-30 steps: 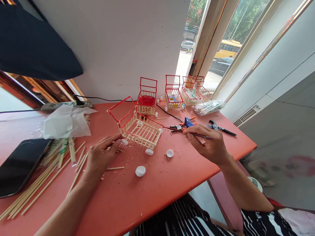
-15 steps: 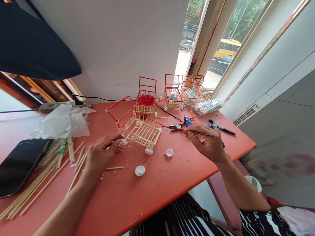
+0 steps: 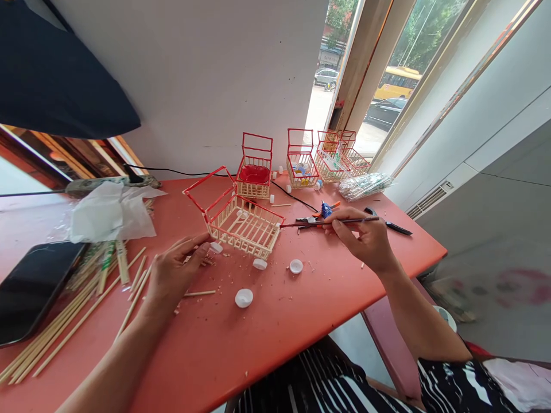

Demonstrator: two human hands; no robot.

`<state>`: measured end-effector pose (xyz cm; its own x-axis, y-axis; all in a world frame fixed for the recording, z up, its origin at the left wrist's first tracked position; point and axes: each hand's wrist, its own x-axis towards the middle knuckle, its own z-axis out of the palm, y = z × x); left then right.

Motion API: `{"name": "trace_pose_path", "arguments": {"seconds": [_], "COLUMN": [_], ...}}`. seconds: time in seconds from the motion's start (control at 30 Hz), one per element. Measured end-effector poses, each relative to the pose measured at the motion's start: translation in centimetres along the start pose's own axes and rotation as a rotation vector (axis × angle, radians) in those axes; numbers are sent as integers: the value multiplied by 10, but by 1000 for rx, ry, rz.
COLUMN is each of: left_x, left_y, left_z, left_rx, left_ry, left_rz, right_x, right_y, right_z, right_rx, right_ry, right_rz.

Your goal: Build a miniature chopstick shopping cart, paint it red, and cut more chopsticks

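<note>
A slatted cart of pale sticks, red-rimmed, is stood mid-worktop, its handle-end corner touched by the left hand; whether it is pinched cannot be told. A dark brush is pinched by the right hand, its tip set at the rim's right corner. Toward the far edge other carts are ranged, a blue tool partly hidden behind that hand.

Makeshift craft corner at street level; whether home or shop, cannot tell. Smooth red-topped table by a plain white wall — small pale scraps, long thin wooden sticks, black-handled hand tool. Red-handled miniature cart of pale sticks in front, similar carts behind. Tall glass window — yellow bus, dark car outside.
</note>
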<state>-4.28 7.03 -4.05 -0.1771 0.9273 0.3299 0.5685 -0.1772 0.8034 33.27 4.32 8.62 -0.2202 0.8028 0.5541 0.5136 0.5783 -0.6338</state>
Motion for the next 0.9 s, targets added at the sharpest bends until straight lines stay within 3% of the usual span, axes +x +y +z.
{"name": "trace_pose_path", "arguments": {"seconds": [0.27,0.7,0.9], "left_x": [-2,-2,-2], "left_y": [7,2,3], "left_z": [-2,-1,-1], "left_rx": [-30,-36,-17], "left_ry": [-17,-44,-21], "left_rz": [3,1,30], "right_x": [5,-13,-5], "right_y": [13,-27,-14], "right_z": [1,1,3], "right_rx": [47,-45,197], "right_ry": [29,-28,10], "right_rz": [91,-156,118]}}
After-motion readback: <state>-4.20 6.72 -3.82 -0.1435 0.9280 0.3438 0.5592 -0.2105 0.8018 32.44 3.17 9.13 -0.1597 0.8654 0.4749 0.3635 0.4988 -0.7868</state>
